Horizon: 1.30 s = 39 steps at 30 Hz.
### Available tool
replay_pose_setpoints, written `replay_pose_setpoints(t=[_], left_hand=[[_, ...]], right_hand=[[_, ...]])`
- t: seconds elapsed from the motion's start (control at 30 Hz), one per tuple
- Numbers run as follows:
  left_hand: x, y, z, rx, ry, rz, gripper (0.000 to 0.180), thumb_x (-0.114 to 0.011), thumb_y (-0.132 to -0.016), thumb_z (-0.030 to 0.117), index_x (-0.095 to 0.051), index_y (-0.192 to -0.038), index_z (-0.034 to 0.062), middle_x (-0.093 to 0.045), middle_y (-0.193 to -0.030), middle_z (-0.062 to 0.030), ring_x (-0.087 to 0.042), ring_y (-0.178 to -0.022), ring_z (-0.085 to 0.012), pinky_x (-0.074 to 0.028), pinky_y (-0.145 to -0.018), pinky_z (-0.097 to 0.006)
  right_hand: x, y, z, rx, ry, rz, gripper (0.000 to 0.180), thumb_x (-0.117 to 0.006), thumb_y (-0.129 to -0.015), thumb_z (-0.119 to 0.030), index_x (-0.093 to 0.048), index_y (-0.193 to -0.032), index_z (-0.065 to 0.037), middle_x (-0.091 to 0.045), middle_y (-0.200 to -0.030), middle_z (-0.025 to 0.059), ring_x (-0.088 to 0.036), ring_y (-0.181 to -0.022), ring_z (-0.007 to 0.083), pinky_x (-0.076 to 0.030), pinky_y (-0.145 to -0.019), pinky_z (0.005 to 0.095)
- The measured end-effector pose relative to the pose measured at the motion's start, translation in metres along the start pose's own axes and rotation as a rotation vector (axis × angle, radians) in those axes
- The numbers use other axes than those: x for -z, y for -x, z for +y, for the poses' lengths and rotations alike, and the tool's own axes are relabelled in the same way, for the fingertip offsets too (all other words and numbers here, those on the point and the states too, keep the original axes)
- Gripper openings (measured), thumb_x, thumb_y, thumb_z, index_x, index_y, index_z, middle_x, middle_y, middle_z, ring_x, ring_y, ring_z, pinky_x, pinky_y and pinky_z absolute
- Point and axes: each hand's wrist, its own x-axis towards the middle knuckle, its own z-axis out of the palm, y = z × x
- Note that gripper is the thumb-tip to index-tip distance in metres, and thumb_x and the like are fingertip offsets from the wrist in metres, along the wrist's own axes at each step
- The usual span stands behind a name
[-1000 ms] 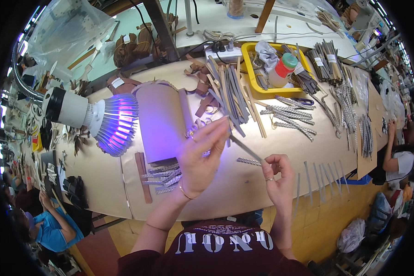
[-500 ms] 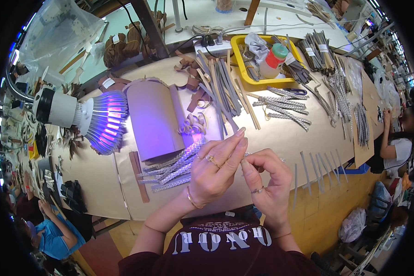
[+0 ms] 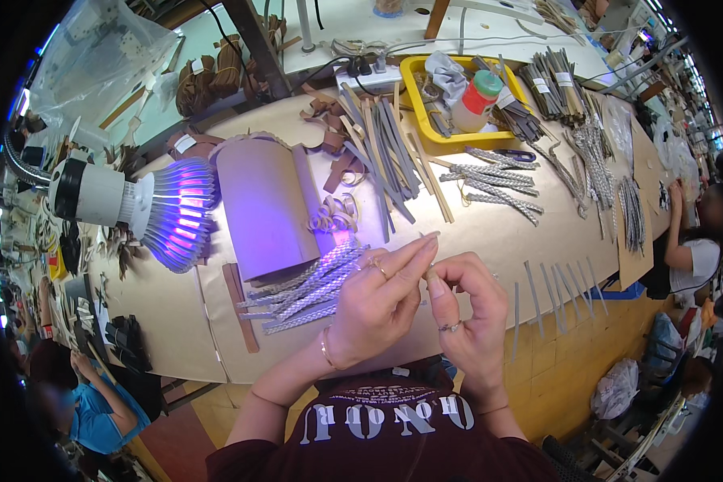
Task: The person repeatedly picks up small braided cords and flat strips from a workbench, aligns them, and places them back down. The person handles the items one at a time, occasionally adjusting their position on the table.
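Strip (image 3: 428, 238), thin and pale, sits pinched between both hands just above the desk (image 3: 490, 241) near its front edge: left hand (image 3: 375, 299) with fingers straight and closed on it, right hand (image 3: 467, 309) curled, thumb and forefinger nipping its end. Braided strips (image 3: 309, 287) lie just left under the purple lamp (image 3: 157, 210); bare desk opens rightward

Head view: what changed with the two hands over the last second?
The left hand came down from its raised spot by the card sheet and closed in on the right hand; their fingertips now meet low over the table edge, pinching something too thin to identify. The lamp, braided strips and yellow tray stayed put.
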Motion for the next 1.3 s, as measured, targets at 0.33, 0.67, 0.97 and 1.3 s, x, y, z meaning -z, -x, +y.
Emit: replay_pose_setpoints(t=[0.33, 0.67, 0.97, 1.3], left_hand=[[0.013, -0.003, -0.001, -0.143, -0.22, -0.113, 0.055, -0.069, -0.071, 0.001, -0.062, -0.125, -0.0039, -0.062, -0.132, -0.0171, -0.067, -0.096, -0.0222, -0.049, -0.083, -0.035], [0.013, -0.002, -0.003, -0.154, -0.187, -0.142, 0.057, -0.068, -0.071, 0.0, -0.06, -0.127, -0.0044, -0.061, -0.132, -0.0174, -0.066, -0.098, -0.0233, -0.049, -0.085, -0.035], [0.016, 0.001, 0.007, 0.247, 0.351, -0.096, 0.044, -0.061, -0.083, -0.004, -0.063, -0.127, -0.0005, -0.064, -0.127, -0.0203, -0.071, -0.092, -0.0249, -0.054, -0.083, -0.035], [0.027, 0.006, -0.013, 0.478, 0.204, 0.169, 0.018, -0.066, -0.091, 0.003, -0.072, -0.109, 0.0027, -0.071, -0.105, -0.0112, -0.067, -0.095, -0.0171, -0.051, -0.084, -0.029]], right_hand=[[0.001, 0.003, -0.002, -0.02, 0.01, 0.009, 0.004, -0.065, -0.09, -0.002, -0.063, -0.092, 0.002, -0.061, -0.084, 0.0088, -0.057, -0.071, 0.0191, -0.046, -0.067, 0.0304], [0.002, 0.003, 0.001, -0.024, 0.044, 0.012, 0.003, -0.066, -0.088, -0.002, -0.064, -0.09, -0.003, -0.061, -0.081, 0.0061, -0.057, -0.066, 0.0187, -0.042, -0.067, 0.0325], [0.001, 0.002, 0.003, 0.05, 0.076, 0.013, 0.007, -0.069, -0.086, -0.007, -0.064, -0.09, -0.004, -0.062, -0.083, 0.0045, -0.056, -0.065, 0.0177, -0.041, -0.067, 0.032], [0.015, 0.002, 0.034, -0.094, 0.133, 0.094, 0.008, -0.067, -0.087, -0.005, -0.065, -0.095, -0.002, -0.063, -0.087, 0.0096, -0.058, -0.068, 0.0231, -0.046, -0.073, 0.0349]])
